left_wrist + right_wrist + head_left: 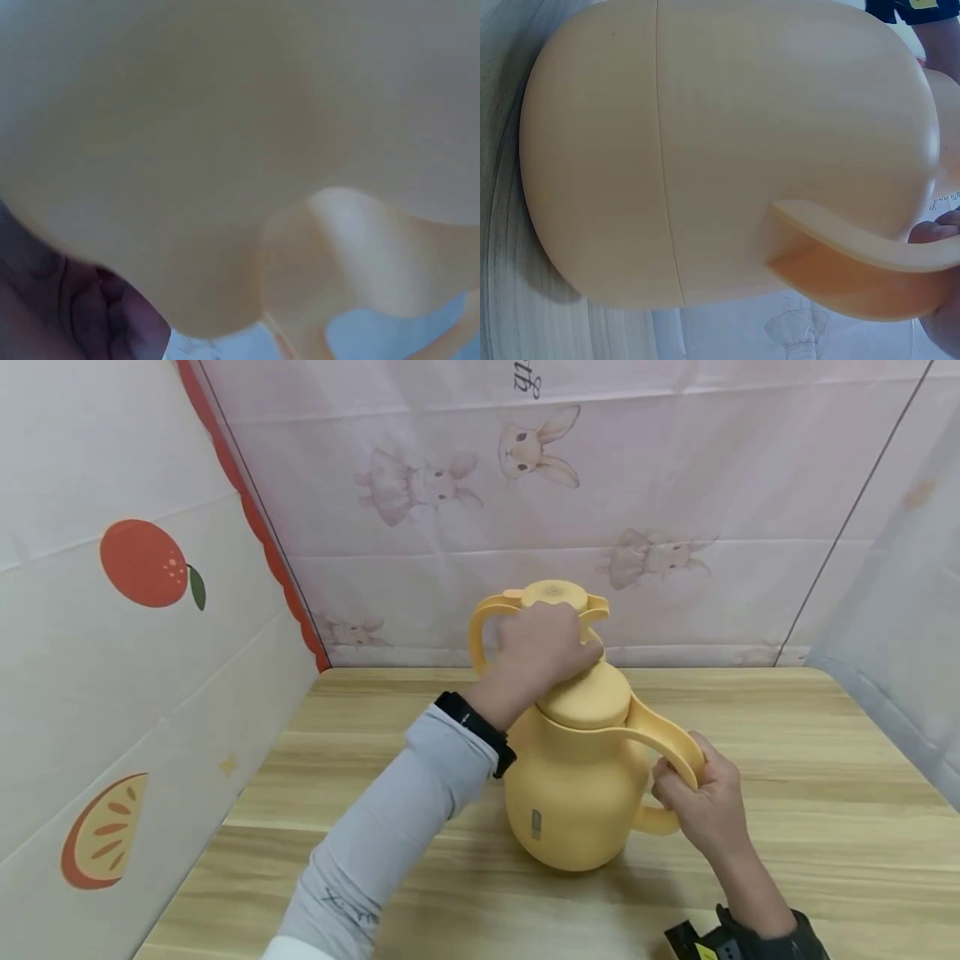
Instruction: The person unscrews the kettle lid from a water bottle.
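Note:
A yellow thermos jug [577,785] stands on the wooden table, its round lid [588,697] on top and its handle to the right. My right hand [708,797] grips that handle, thumb bent on the near side. Across the top from the handle, my left hand [551,643] curls over the jug's spout side, with most of its fingers hidden. A second yellow jug [555,593] rises right behind that hand, handle to the left, spout to the right. In the left wrist view, the smooth yellow surface [187,135] fills most of the picture beside bent fingers [94,315].
A pale sheet with rabbit prints [525,527] hangs behind the wooden tabletop [337,777]. Another sheet with fruit prints [60,693] lines the left side, and a plain pale sheet [915,610] the right. Both wrists wear black bands.

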`<action>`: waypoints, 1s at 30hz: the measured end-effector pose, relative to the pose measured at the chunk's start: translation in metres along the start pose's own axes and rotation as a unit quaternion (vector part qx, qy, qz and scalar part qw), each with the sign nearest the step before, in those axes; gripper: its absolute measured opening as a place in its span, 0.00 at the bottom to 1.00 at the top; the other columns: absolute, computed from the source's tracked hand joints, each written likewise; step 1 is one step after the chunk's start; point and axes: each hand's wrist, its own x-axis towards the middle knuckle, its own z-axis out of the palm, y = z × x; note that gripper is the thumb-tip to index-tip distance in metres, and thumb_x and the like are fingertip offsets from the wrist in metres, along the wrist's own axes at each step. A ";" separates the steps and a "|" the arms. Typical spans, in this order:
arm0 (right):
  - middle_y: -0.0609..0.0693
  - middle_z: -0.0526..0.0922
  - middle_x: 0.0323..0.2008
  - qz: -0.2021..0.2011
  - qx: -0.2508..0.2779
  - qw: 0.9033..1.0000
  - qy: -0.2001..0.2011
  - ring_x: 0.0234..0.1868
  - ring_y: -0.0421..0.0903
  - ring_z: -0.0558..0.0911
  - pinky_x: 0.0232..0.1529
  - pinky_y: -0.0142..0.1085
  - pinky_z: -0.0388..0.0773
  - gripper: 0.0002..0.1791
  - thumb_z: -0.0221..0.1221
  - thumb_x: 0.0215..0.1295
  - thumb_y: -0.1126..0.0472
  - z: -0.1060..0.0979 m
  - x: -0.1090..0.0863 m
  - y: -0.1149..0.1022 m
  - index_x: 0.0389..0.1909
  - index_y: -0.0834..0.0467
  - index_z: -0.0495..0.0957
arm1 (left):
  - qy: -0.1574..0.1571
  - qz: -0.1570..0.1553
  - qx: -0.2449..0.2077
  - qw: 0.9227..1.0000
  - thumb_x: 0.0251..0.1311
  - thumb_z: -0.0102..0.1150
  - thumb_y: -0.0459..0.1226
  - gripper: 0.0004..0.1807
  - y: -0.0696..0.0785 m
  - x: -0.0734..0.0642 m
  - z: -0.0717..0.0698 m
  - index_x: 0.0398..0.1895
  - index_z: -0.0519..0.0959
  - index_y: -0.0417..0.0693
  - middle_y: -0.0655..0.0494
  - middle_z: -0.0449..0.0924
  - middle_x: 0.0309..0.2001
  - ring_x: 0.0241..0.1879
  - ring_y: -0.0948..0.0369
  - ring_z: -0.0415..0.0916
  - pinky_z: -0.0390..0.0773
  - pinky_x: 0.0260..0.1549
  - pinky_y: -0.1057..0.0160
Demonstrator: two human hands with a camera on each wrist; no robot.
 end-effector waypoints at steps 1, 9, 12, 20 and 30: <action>0.49 0.68 0.12 -0.001 0.002 1.000 0.000 0.13 0.41 0.68 0.13 0.31 0.64 0.12 0.46 0.50 0.84 0.000 0.000 0.001 0.24 0.64 0.68 | -0.002 0.000 -0.010 1.000 0.52 0.49 0.50 0.15 -0.003 0.001 0.001 0.14 0.68 0.55 0.59 0.69 0.19 0.20 0.62 0.69 0.68 0.16 0.61; 0.49 0.69 0.13 -0.005 -0.001 1.000 0.002 0.13 0.41 0.68 0.11 0.32 0.62 0.12 0.46 0.49 0.84 0.000 -0.003 0.003 0.25 0.65 0.69 | 0.012 0.046 -0.066 0.997 0.58 0.52 0.50 0.13 -0.023 -0.003 0.005 0.37 0.77 0.53 0.60 0.74 0.26 0.25 0.61 0.71 0.67 0.24 0.64; 0.49 0.69 0.14 -0.006 0.002 1.000 0.005 0.13 0.41 0.68 0.11 0.32 0.62 0.12 0.46 0.49 0.84 0.000 -0.004 0.004 0.25 0.65 0.69 | 0.032 0.087 -0.096 0.991 0.62 0.53 0.49 0.13 -0.031 -0.008 0.008 0.38 0.80 0.53 0.60 0.77 0.27 0.27 0.61 0.72 0.67 0.26 0.65; 0.49 0.68 0.12 -0.011 0.031 0.999 0.001 0.13 0.41 0.68 0.11 0.32 0.62 0.12 0.46 0.49 0.84 0.002 -0.008 0.007 0.25 0.66 0.69 | 0.123 0.159 -0.215 0.956 0.59 0.55 0.35 0.07 -0.056 -0.028 0.025 0.28 0.81 0.44 0.55 0.76 0.27 0.28 0.62 0.70 0.69 0.29 0.69; 0.49 0.68 0.13 -0.016 0.042 0.999 0.003 0.14 0.41 0.68 0.13 0.31 0.63 0.12 0.45 0.49 0.85 0.002 -0.009 0.007 0.24 0.66 0.69 | 0.280 0.304 -0.287 0.864 0.57 0.57 0.31 0.04 -0.069 -0.061 0.051 0.26 0.79 0.40 0.54 0.76 0.26 0.26 0.63 0.70 0.71 0.26 0.67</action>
